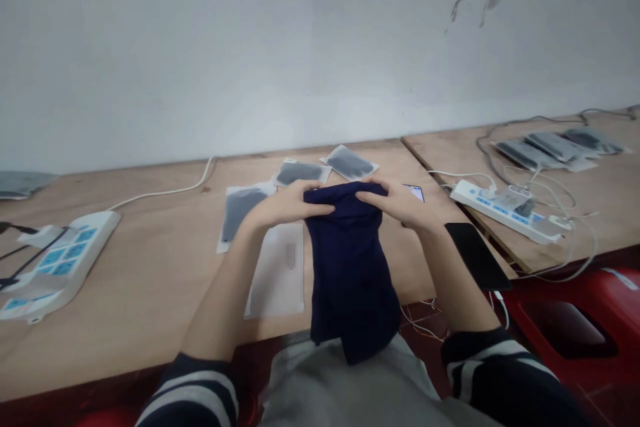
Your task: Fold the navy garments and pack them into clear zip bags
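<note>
A dark navy cloth (350,267) lies on the wooden table (150,280) and hangs over its front edge toward my lap. My left hand (287,207) grips the cloth's far end from the left, fingers curled over the fabric. My right hand (397,203) grips the same end from the right, fingers closed on it. A flat clear plastic bag (277,277) lies just left of the cloth under my left forearm.
Several packets with dark contents (300,172) lie behind my hands. White power strips sit at the left (60,260) and right (500,210), with cables. A black phone (475,255) lies by my right forearm. A red stool (565,327) stands lower right. More packets (555,145) lie far right.
</note>
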Demonstrator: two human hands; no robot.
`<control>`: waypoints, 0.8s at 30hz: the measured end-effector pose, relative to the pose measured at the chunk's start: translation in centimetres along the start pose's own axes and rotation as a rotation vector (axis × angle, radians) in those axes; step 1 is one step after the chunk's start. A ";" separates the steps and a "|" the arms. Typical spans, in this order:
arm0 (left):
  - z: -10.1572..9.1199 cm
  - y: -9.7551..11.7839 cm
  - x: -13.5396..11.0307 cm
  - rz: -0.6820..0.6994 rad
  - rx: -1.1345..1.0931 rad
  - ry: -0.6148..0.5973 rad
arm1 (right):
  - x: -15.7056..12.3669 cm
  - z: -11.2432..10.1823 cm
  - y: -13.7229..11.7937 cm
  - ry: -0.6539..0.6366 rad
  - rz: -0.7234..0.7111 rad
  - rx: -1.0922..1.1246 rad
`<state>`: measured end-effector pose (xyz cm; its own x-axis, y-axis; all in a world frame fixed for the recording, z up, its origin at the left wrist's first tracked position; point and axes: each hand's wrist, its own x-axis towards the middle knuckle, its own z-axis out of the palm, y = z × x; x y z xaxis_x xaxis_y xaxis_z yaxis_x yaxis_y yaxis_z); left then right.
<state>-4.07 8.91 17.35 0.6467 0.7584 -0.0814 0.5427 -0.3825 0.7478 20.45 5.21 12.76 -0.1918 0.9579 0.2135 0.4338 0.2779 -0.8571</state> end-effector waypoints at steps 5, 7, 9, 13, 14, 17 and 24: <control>2.5 -6.6 7.3 -0.164 0.248 -0.090 | 4.7 2.6 8.2 -0.137 0.294 -0.061; 3.8 -8.4 9.3 -0.179 0.304 -0.052 | 5.7 3.5 10.2 -0.120 0.305 -0.102; 4.6 -9.4 10.5 -0.173 0.353 0.001 | 6.4 3.9 11.4 -0.093 0.300 -0.141; 4.8 -9.4 10.9 -0.135 0.448 0.152 | 7.4 3.5 11.7 -0.030 0.224 -0.212; 4.7 -9.1 10.6 -0.117 0.467 0.193 | 7.4 3.3 11.5 -0.014 0.195 -0.228; 4.7 -7.9 8.8 -0.035 0.510 0.300 | 6.3 2.8 10.2 0.024 0.107 -0.262; 8.9 -6.4 0.3 0.300 0.728 0.513 | -2.7 3.1 7.3 0.153 -0.388 -0.550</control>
<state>-2.56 6.87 6.64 0.5928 0.6484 0.4776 0.7054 -0.7042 0.0805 21.45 4.42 4.43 -0.3145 0.7698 0.5555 0.7504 0.5600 -0.3511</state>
